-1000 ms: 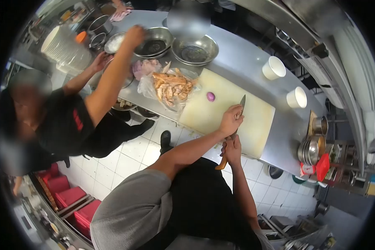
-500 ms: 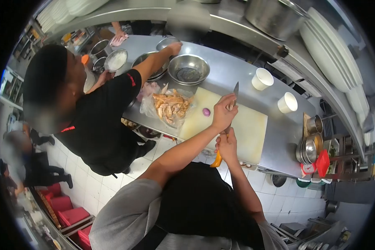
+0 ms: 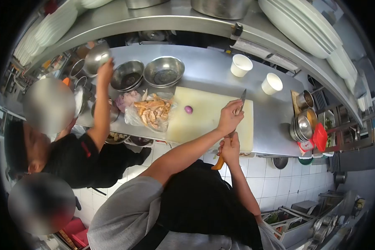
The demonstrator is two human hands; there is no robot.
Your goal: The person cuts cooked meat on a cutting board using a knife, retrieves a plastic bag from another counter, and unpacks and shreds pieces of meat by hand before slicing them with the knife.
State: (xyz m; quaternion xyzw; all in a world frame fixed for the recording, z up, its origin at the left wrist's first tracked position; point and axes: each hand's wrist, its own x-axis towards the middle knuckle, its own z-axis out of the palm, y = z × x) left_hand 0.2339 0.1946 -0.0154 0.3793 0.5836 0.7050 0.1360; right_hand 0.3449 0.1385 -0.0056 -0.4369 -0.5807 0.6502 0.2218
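Observation:
My right hand is closed round a knife whose orange-yellow handle sticks out below it. Higher up, my left hand has its fingers closed on the blade, and the pointed tip shows beyond them. The knife is over the right part of a pale cutting board. A small purple onion lies on the board, left of my hands. Beside the board's left edge, sliced orange-brown meat lies on clear plastic.
A co-worker at the left holds a metal bowl. Behind the meat stand metal bowls. Two white tubs are beyond the board; stacked bowls and a red container are at the right. A shelf runs overhead.
The view has shifted, with more of the overhead shelf showing. The co-worker has leaned back to the left, lifting a metal bowl there. Both my hands keep their hold on the knife.

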